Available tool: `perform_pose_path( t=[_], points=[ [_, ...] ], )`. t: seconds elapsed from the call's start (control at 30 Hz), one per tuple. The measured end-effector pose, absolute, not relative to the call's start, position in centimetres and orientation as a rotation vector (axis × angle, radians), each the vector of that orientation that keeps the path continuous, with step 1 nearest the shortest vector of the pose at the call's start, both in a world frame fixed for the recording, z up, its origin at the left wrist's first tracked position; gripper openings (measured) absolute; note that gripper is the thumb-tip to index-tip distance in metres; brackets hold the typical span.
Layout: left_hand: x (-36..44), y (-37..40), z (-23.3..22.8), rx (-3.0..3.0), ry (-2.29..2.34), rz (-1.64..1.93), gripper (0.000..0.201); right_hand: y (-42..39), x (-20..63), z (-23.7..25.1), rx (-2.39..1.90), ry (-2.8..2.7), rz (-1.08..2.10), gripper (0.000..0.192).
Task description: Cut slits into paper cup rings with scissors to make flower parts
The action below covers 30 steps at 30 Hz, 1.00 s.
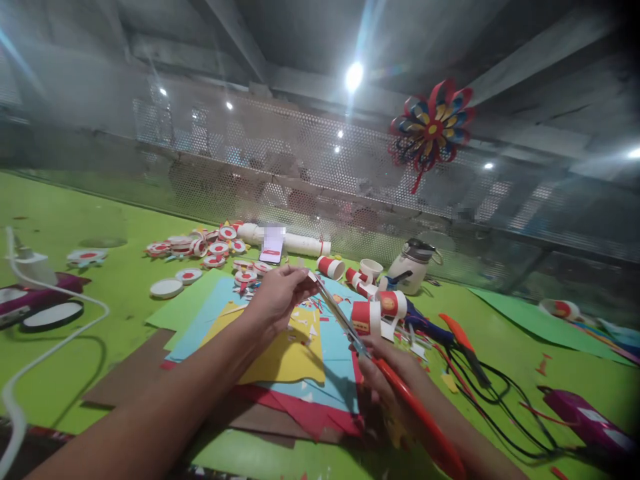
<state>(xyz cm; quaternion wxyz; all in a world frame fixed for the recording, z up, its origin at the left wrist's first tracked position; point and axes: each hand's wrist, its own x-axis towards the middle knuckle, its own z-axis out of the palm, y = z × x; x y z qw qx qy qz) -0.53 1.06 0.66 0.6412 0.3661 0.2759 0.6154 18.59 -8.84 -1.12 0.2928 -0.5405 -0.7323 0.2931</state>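
Note:
My right hand is wrapped round the orange-red handles of a pair of scissors, whose long metal blades point up and away to the left. At the blade tips, my left hand pinches a small white piece, apparently paper. Whether the blades touch it I cannot tell. Below both hands lies a yellow sheet strewn with small white scraps. It rests on light blue paper, with red paper and brown cardboard underneath.
Red-and-white paper cups stand and lie beyond my right hand. Round paper pieces with red centres are heaped at the back left, near a phone. To the right are a glue gun, black cables and an orange-handled knife.

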Motion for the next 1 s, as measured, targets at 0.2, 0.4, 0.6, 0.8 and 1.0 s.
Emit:
perform_pose_path(
  t=[0.2, 0.4, 0.6, 0.8, 1.0],
  points=[
    [-0.1, 0.4, 1.0, 0.815, 0.646, 1.444, 0.014, -8.8, 18.6, -1.4, -1.384, -1.957, 0.731, 0.034],
    [0.2, 0.1, 1.2, 0.806, 0.664, 1.494, 0.010, -8.6, 18.8, -2.4, -1.374, -1.949, 0.589, 0.035],
    [0.3, 0.0, 1.2, 0.855, 0.619, 1.528, 0.008, -8.9, 18.8, -2.7, -1.306, -1.947, 0.501, 0.037],
    [0.4, -0.2, 1.3, 0.910, 0.632, 1.531, 0.008, -9.0, 18.7, -2.9, -1.291, -1.927, 0.532, 0.045],
    [0.5, -0.2, 1.1, 0.930, 0.645, 1.553, 0.010, -9.1, 18.8, -2.9, -1.269, -1.937, 0.525, 0.042]
  ],
)
